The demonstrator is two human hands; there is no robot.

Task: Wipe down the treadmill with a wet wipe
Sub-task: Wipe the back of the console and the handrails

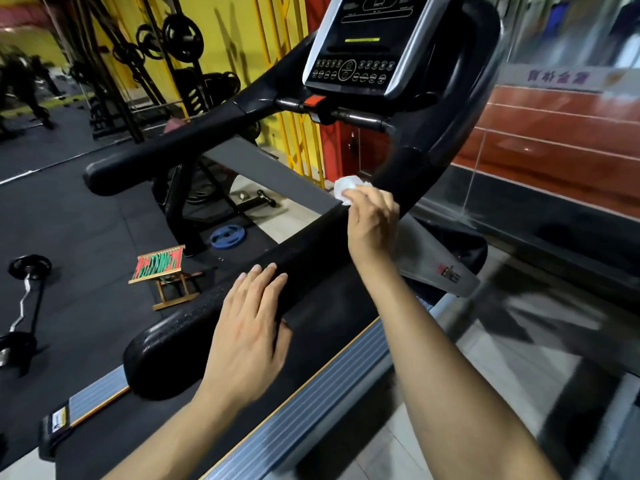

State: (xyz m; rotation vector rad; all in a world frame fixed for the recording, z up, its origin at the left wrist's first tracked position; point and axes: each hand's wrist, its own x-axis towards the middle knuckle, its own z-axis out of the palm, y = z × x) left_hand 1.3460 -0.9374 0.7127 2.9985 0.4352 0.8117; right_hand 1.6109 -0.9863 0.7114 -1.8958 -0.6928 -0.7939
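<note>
The black treadmill fills the view, its console (360,46) at the top and its belt at the bottom left. The near padded handrail (311,251) runs from lower left up to the right upright. My right hand (372,220) grips a crumpled white wet wipe (348,188) and holds it against the far end of this handrail, where it meets the curved upright. My left hand (249,337) rests on the near part of the same handrail, fingers laid straight over the top and thumb underneath on the near side.
The far handrail (166,150) crosses the view on the left. A grey ribbed side rail (311,403) lies below my arms. On the floor are a small folding stool (162,271), a blue weight plate (227,235) and a curl barbell (27,292). A glass wall (554,150) stands to the right.
</note>
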